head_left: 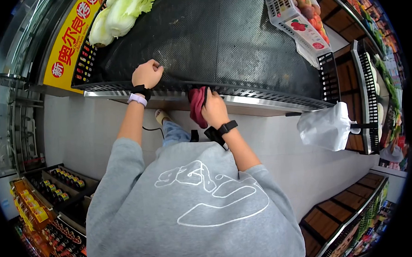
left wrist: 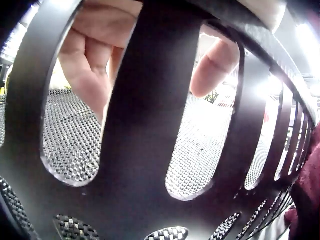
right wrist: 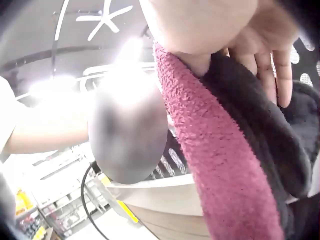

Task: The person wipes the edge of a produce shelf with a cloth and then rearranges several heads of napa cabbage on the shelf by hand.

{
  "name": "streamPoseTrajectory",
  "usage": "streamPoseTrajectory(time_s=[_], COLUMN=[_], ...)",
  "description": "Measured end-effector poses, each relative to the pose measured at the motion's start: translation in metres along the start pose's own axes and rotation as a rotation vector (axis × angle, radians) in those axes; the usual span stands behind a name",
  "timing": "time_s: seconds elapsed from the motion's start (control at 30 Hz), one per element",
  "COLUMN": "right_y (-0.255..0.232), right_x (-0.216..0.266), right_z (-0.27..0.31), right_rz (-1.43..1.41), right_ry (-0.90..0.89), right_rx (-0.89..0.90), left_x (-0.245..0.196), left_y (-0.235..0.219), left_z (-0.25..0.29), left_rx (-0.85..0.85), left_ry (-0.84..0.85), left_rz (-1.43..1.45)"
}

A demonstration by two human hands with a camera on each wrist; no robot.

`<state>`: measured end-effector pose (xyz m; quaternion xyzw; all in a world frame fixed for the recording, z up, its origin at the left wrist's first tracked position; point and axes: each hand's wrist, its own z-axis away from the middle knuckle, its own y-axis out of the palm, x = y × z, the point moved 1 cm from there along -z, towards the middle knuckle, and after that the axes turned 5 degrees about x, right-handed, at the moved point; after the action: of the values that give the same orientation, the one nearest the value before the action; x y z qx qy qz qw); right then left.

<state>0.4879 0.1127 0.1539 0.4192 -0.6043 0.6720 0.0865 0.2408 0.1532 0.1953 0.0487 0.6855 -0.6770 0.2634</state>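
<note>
- In the head view my right hand (head_left: 213,109), in the middle of the frame, gripped a dark red cloth (head_left: 197,105) and pressed it on the slotted front rim (head_left: 259,91) of the black produce shelf (head_left: 220,36); part of the cloth hung down over the metal edge.
- The right wrist view showed the fingers (right wrist: 272,65) curled over the folded cloth (right wrist: 220,165) — red side and a darker side together.
- My left hand (head_left: 147,74), a little to the left and higher, rested on the black mesh mat just behind the rim. Its fingers looked bent, but I could not tell if they pinched anything; through the slots the left wrist view showed only fingers (left wrist: 92,65) above the mesh.
- I judged the step in hand was wiping the front rim. The next move probably called for sliding the cloth along the slots while the left hand steadied me.
- Writing: the yellow sign (head_left: 71,38) at the upper left carried red Chinese characters — "新奥尔良" I could read, the rest not. The label on the white fruit crate (head_left: 302,28) at the upper right was too small to read.
- Cabbages (head_left: 118,15) lay at the top left of the shelf.
</note>
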Motion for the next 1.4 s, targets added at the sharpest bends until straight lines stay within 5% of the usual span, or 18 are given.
streamPoseTrajectory(time_s=[0.13, 0.27, 0.4, 0.47, 0.53, 0.6, 0.73, 0.8, 0.93, 1.13, 1.27, 1.4], right_y=[0.001, 0.027, 0.002, -0.003, -0.008, 0.001, -0.001, -0.004, -0.006, -0.012, -0.019, -0.032], right_x=[-0.014, -0.043, -0.029, -0.026, -0.017, -0.015, -0.021, -0.025, -0.023, -0.016, -0.028, -0.037], right_z=[0.018, 0.049, 0.049, 0.045, 0.040, 0.037, 0.036, 0.038, 0.040, 0.056, 0.075, 0.093], right_rz=[-0.093, -0.163, -0.339, -0.210, -0.145, -0.174, -0.140, -0.096, -0.074, -0.065, -0.038, -0.032], right_ry=[-0.103, 0.013, 0.119, -0.114, -0.099, 0.088, 0.172, 0.007, -0.025, -0.074, -0.026, 0.084], right_rx=[-0.047, 0.172, 0.045, -0.123, -0.104, -0.095, 0.096, 0.226, 0.324, 0.303, 0.224, 0.133], left_x=[0.000, 0.001, -0.002, 0.000, -0.001, -0.002, -0.003, -0.002, -0.050, -0.134, -0.135, -0.133], left_y=[-0.001, -0.001, -0.003, -0.001, -0.001, -0.002, -0.005, -0.003, -0.007, 0.031, 0.077, 0.094], left_z=[0.002, 0.002, 0.004, 0.004, 0.002, 0.003, 0.002, -0.002, -0.014, -0.038, -0.050, -0.061], left_rx=[-0.020, -0.056, -0.079, -0.087, -0.099, -0.113, -0.068, 0.067, 0.474, 0.889, 1.337, 1.449], left_ry=[-0.032, -0.024, -0.034, -0.027, -0.016, -0.035, -0.017, 0.132, 0.610, 0.873, 0.369, 0.323], left_rz=[0.014, 0.026, 0.025, 0.029, 0.037, 0.044, 0.038, 0.104, 0.070, -0.162, -0.242, -0.210])
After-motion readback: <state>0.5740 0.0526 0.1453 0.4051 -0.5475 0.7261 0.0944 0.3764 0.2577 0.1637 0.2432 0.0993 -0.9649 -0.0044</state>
